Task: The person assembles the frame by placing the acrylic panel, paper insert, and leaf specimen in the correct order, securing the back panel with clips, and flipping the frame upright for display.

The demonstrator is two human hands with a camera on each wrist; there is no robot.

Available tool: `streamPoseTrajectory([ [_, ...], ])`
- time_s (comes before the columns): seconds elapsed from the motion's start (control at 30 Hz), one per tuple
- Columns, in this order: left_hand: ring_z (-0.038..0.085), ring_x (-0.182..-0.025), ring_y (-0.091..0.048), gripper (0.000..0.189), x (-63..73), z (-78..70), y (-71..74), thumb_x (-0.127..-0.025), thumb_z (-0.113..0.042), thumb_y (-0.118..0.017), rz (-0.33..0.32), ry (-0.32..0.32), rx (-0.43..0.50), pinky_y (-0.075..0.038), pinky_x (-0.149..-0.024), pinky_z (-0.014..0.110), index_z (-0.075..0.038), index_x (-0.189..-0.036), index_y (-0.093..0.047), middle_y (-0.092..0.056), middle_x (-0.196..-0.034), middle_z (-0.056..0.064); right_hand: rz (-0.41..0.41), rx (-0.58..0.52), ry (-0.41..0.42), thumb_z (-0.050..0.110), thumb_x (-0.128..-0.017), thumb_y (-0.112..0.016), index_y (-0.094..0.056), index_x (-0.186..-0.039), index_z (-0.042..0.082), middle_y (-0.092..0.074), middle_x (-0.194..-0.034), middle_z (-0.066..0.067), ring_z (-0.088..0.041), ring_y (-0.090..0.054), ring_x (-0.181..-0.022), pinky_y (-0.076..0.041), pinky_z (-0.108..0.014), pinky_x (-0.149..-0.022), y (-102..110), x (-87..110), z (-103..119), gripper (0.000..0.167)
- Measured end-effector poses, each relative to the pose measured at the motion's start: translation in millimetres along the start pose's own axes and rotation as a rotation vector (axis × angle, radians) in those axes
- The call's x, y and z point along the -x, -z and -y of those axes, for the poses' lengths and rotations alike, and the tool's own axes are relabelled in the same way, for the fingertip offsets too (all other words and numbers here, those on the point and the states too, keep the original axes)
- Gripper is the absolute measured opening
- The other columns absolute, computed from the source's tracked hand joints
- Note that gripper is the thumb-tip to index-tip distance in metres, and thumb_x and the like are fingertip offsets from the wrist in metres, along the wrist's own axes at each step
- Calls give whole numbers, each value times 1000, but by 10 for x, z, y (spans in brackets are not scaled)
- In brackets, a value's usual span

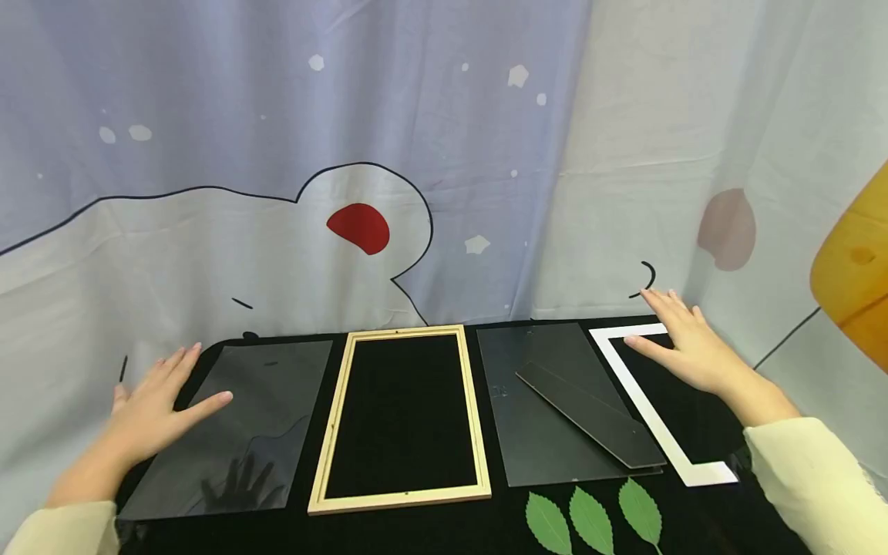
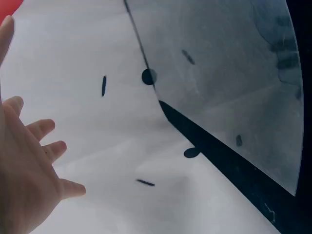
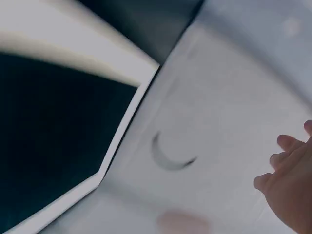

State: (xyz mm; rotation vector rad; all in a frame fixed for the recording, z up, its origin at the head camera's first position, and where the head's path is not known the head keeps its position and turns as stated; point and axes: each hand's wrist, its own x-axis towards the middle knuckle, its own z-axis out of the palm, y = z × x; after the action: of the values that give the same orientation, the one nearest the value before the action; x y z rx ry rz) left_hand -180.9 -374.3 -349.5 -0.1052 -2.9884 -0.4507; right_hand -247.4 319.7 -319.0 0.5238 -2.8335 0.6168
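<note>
My left hand [image 1: 156, 412] hovers with spread fingers over the left side of a glossy transparent sheet [image 1: 277, 432], which reflects a hand. The left wrist view shows the same hand [image 2: 29, 165] holding nothing, the sheet [image 2: 234, 92] off to its right. Over the white mat border [image 1: 642, 401] is my right hand [image 1: 694, 354], fingers extended and grasping nothing; it hides part of the border. Between the hands lie a light wooden picture frame [image 1: 398, 501] and a dark grey backing board [image 1: 523, 447] with a slanted stand flap [image 1: 590, 416].
Three green leaves, a left one [image 1: 548, 524], a middle one [image 1: 591, 520] and a right one [image 1: 640, 511], lie at the front below the backing board. Everything rests on a black-covered table [image 1: 409, 416]. A printed curtain [image 1: 486, 154] hangs right behind the table's far edge.
</note>
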Motion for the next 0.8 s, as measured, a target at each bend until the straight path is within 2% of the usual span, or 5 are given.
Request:
streamPoseTrajectory([
  [0.1,55,-139,0,96,108,50,12,-91,-55,-55,-55,13,45,7,-92,81,-17,-155,7,0,-157,28,-2,-102,-3,42,-95,-57,-11,-156,12,-9,-158,-24,-47,-1,-144,-2,-66,-110,-58,0,271,82],
  [0.2,55,-139,2,97,224,122,11,-91,-50,-58,-99,31,105,10,-95,78,-17,-155,8,1,-157,26,12,-149,-27,46,-93,-58,-8,-156,20,-5,-160,-19,-49,-4,-143,-11,-71,-105,-138,23,526,84],
  [0.37,56,-139,3,98,374,253,-23,-91,-46,-60,-130,61,168,6,-100,75,-17,-154,10,3,-156,29,19,-201,11,46,-91,-61,-12,-156,21,-10,-160,-15,-41,-11,-145,-18,-69,-105,-350,64,847,85],
  [0.6,56,-138,0,98,482,358,-123,-92,-42,-62,-125,63,235,-2,-102,73,-15,-154,9,2,-155,32,46,-287,52,45,-90,-64,-17,-155,26,-19,-159,-13,-40,-20,-143,-23,-68,-104,-648,135,1124,83],
  [0.8,59,-136,3,98,513,420,-166,-94,-42,-58,-38,102,270,-4,-100,75,-12,-152,15,8,-153,34,97,-335,90,48,-86,-67,-22,-154,25,-23,-157,-15,-39,-26,-141,-28,-65,-104,-869,180,1276,84],
])
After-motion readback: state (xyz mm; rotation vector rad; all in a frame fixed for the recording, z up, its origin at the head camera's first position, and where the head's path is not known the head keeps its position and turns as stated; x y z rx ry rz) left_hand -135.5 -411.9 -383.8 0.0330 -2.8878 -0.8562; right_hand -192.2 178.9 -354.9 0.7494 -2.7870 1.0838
